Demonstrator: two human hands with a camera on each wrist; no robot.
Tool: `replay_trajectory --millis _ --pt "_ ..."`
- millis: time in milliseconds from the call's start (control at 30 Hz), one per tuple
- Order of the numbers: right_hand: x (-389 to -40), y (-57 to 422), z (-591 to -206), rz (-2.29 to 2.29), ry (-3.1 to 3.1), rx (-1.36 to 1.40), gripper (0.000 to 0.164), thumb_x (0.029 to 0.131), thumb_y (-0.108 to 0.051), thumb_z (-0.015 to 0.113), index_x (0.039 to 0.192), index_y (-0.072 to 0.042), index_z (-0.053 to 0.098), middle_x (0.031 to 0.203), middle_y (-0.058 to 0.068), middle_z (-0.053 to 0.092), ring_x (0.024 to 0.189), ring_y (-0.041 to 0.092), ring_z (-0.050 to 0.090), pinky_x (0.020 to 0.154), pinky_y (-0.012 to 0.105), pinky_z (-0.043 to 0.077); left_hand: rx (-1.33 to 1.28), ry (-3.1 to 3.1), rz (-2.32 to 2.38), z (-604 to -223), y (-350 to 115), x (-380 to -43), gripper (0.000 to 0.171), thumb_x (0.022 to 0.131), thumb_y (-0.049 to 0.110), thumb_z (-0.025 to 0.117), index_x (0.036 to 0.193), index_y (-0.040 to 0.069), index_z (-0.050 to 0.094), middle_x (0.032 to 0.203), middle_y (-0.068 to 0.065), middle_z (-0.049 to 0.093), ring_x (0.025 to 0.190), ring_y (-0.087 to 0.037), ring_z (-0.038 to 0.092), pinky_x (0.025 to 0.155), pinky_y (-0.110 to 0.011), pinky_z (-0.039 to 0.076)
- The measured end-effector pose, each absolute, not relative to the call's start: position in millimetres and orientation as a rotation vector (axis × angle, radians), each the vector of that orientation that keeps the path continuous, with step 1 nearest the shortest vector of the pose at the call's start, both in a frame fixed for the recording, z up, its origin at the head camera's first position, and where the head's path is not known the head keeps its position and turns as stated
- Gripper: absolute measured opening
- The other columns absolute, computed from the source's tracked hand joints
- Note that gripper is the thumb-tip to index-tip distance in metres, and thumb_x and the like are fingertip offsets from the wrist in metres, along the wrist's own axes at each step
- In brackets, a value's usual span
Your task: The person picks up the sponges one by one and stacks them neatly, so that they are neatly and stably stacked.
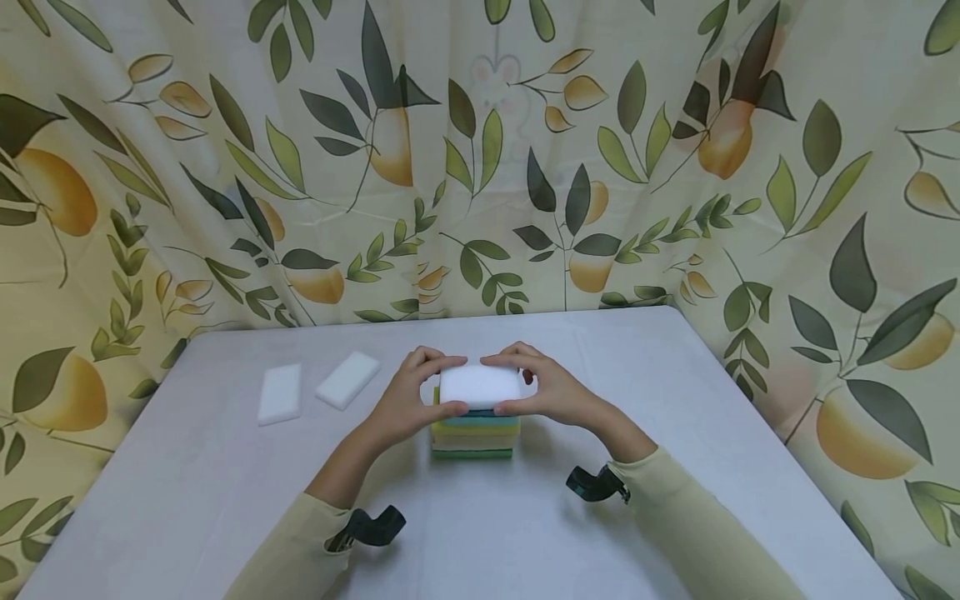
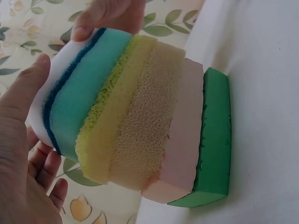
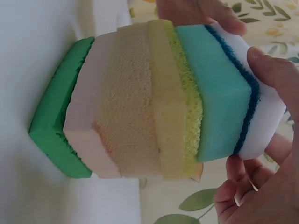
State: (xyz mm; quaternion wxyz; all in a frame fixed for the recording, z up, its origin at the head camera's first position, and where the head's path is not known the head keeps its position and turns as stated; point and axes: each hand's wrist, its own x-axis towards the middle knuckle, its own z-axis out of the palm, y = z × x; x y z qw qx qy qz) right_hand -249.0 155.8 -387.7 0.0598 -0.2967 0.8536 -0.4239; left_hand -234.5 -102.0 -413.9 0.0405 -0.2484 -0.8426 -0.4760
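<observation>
Between both hands, a white sponge (image 1: 480, 387) lies flat on top of a stack of sponges. My left hand (image 1: 408, 398) grips its left end, thumb on the near side and fingers behind. On the right end, my right hand (image 1: 551, 390) holds it the same way. Beneath it, in the left wrist view, come a teal sponge (image 2: 86, 84) with a dark blue scouring layer, a yellow sponge (image 2: 105, 135), a beige porous sponge (image 2: 145, 102), a pale pink sponge (image 2: 182, 130) and a green sponge (image 2: 217, 135) at the bottom. Their edges are slightly out of line.
Two more white sponges lie left of the stack: an upright-lying one (image 1: 280, 394) and a slanted one (image 1: 348, 380). All stand on a white-covered table (image 1: 487, 533). A leaf-and-fruit patterned curtain (image 1: 480, 208) hangs behind and at both sides.
</observation>
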Motion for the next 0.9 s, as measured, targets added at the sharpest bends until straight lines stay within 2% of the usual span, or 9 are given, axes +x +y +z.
replay_trajectory --millis 233,367,533,667,800,900 --pt "-246.5 154.7 -386.4 -1.286 2.597 -0.840 0.066 0.078 -0.033 0.083 0.138 -0.022 0.058 0.124 -0.001 0.052 0.099 0.021 0.046 0.084 0.038 0.039 -0.758 -2.583 -1.438 -413.5 -103.1 -233.1 0.062 0.078 0.032 0.084 0.133 0.016 0.062 0.116 -0.001 0.048 0.118 -0.023 0.043 0.102 -0.055 0.038" --pt "-245.5 154.3 -386.0 -1.300 2.598 -0.806 0.068 0.077 -0.035 0.084 0.139 -0.021 0.058 0.122 0.000 0.052 0.097 0.021 0.044 0.084 0.040 0.040 -0.761 -2.575 -1.443 -413.1 -103.7 -232.6 0.063 0.078 0.033 0.084 0.134 0.014 0.062 0.115 -0.002 0.048 0.118 -0.024 0.042 0.101 -0.057 0.038" --pt "-243.9 153.5 -385.1 -1.315 2.601 -0.761 0.068 0.077 -0.035 0.084 0.138 -0.022 0.059 0.119 0.000 0.051 0.097 0.022 0.042 0.084 0.041 0.038 -0.758 -2.579 -1.445 -413.3 -104.0 -232.9 0.063 0.077 0.034 0.084 0.133 0.015 0.062 0.114 -0.002 0.047 0.117 -0.023 0.043 0.099 -0.059 0.038" --pt "-241.5 153.5 -384.8 -1.330 2.612 -0.747 0.067 0.076 -0.035 0.085 0.136 -0.020 0.060 0.120 0.001 0.051 0.097 0.023 0.042 0.082 0.038 0.037 -0.750 -2.591 -1.429 -413.3 -104.0 -233.3 0.063 0.078 0.034 0.084 0.134 0.018 0.062 0.113 -0.001 0.047 0.115 -0.022 0.043 0.097 -0.054 0.039" --pt "-239.9 153.6 -386.4 -1.340 2.633 -0.736 0.065 0.076 -0.035 0.085 0.135 -0.020 0.061 0.118 0.001 0.052 0.096 0.022 0.041 0.080 0.037 0.037 -0.741 -2.601 -1.435 -413.5 -104.0 -233.6 0.062 0.078 0.035 0.084 0.134 0.022 0.062 0.109 -0.001 0.045 0.113 -0.027 0.043 0.093 -0.052 0.040" --pt "-239.8 153.3 -387.4 -1.347 2.648 -0.728 0.064 0.075 -0.035 0.086 0.133 -0.020 0.062 0.116 0.001 0.052 0.095 0.022 0.042 0.078 0.037 0.037 -0.730 -2.606 -1.446 -413.7 -103.9 -233.9 0.062 0.077 0.036 0.084 0.134 0.023 0.062 0.107 -0.002 0.044 0.111 -0.029 0.043 0.091 -0.055 0.040"
